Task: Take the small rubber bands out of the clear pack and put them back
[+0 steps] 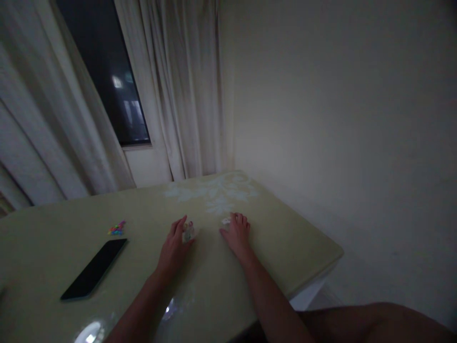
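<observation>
My left hand [174, 241] rests on the table, its thumb and fingers curved around a small clear container [188, 232]. Bits of pink and other colours show near the container's top. To the right, my right hand [238, 233] lies low over the tabletop, with thumb and index finger on either side of a small whitish object [226, 221]. Its kind is too small and dim to make out, and my hand partly covers it. A gap of bare table separates my two hands.
A small heap of bright multicoloured pieces [116, 228] lies left of my hands. Nearer me is a dark phone or tablet [95, 269]. The pale table [285, 238] has a white floral pattern [217, 190] and ends at a right edge beside the wall. Curtains [178, 95] hang behind.
</observation>
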A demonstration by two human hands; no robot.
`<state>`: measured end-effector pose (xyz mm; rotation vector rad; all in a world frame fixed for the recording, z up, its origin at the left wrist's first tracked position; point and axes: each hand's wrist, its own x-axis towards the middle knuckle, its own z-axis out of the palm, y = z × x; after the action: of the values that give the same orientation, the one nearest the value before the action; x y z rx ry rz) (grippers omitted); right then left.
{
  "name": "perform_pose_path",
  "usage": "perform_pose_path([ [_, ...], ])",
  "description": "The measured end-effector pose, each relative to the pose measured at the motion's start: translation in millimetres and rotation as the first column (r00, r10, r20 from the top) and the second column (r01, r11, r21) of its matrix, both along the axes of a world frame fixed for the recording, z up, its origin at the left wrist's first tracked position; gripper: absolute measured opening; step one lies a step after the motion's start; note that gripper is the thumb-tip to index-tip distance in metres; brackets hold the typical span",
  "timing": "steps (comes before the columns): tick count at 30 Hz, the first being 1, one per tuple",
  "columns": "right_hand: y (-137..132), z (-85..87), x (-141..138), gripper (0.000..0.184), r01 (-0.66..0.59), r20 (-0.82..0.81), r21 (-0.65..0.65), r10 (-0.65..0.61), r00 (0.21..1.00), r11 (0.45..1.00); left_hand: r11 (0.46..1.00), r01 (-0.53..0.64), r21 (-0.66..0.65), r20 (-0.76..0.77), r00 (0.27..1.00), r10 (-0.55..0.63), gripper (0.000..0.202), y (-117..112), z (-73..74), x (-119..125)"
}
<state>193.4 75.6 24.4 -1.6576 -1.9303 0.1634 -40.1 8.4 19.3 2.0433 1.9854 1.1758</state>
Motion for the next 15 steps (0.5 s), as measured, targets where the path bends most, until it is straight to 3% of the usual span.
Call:
perform_pose_path([
  [4,-14,1.7,-21,0.064,-0.218,0.032,0.046,0.217,0.976,0.975,0.992,0.119,0.053,-0.141,0.984,-0.11,0.071,2,-0.7,0],
  [7,-21,-0.9,-27,0.043,-0.351,0.067,0.023,0.349,0.935,0.936,0.985,0.166,0.052,-0.258,0.955,-0.147,0.071,2,-2.1,1],
  [10,-22,-2.8,-24,0.03,-0.345,0.09,0.003,0.343,0.935,0.939,0.981,0.187,0.044,-0.366,0.917,-0.159,0.073,0,-0.8,3],
  [15,-18,-2.1,-19,0.034,-0.28,0.065,-0.021,0.281,0.958,0.96,0.975,0.224,-0.01,-0.479,0.854,-0.201,0.077,-5,6.8,6],
])
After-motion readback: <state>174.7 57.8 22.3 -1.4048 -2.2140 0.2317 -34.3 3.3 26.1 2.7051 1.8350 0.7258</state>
